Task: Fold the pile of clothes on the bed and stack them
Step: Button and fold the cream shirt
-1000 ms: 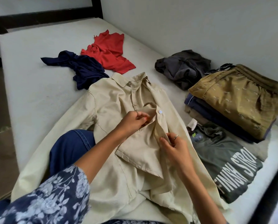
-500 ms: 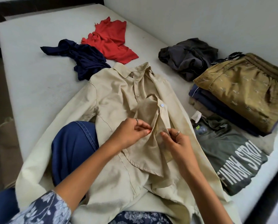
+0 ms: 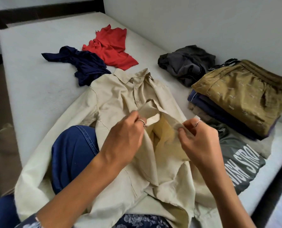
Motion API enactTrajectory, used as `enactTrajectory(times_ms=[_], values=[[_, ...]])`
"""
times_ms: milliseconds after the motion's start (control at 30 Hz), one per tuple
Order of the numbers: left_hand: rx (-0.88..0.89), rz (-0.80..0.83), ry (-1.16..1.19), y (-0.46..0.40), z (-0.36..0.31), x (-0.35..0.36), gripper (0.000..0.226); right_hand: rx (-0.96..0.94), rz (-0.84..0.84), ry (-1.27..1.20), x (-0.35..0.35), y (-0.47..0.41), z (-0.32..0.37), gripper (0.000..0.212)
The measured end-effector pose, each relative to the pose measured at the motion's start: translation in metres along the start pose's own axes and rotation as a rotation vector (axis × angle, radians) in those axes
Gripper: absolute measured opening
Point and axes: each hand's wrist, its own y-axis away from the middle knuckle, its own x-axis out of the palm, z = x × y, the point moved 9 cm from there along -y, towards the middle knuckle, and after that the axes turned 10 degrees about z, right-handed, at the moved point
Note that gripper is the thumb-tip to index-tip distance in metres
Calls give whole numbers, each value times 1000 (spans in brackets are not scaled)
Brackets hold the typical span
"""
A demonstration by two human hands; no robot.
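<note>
A beige button shirt (image 3: 114,99) lies face up on the bed and over my knee, collar pointing away from me. My left hand (image 3: 125,137) pinches the left front edge of its placket. My right hand (image 3: 197,139) pinches the right front edge, and the two edges are held apart, showing the darker inside. A folded stack (image 3: 242,99) with an olive patterned garment on top stands at the right by the wall. Loose on the mattress lie a red top (image 3: 110,46), a navy garment (image 3: 86,65) and a dark grey garment (image 3: 186,65).
A grey-green printed t-shirt (image 3: 240,158) lies flat at the right, partly under the stack. My knee in blue jeans (image 3: 73,153) is under the shirt. The white mattress (image 3: 32,96) meets a wall on the right and a dark bed frame (image 3: 51,10) at the far end.
My hands have moved apart, pulling the two front edges of the beige shirt open. Before, they were close together at the placket near a button.
</note>
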Motion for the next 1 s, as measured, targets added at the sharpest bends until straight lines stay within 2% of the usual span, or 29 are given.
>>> enactTrajectory(times_ms=[67,167,333,467,667,767,867,933,1000], values=[[0,63,171,2,-11,5,12,-43,51,70,8,5,18,6],[-122,102,468,7,-12,19,14,-71,118,85,30,18,31,10],[-412,149,829,25,6,46,18,-1,61,-126,38,32,15,11],[-519,152,1064,32,11,59,20,5,70,-234,41,35,9,5],[-584,98,1188,34,18,66,20,10,69,-389,46,40,5,10],[-614,85,1213,34,22,68,18,17,123,-464,52,42,5,15],[-631,83,1189,34,27,68,16,128,228,-663,65,42,-7,25],[-623,96,1176,34,27,66,16,215,271,-796,71,40,-13,22],[-610,111,1166,34,25,66,16,252,286,-778,71,37,-15,13]])
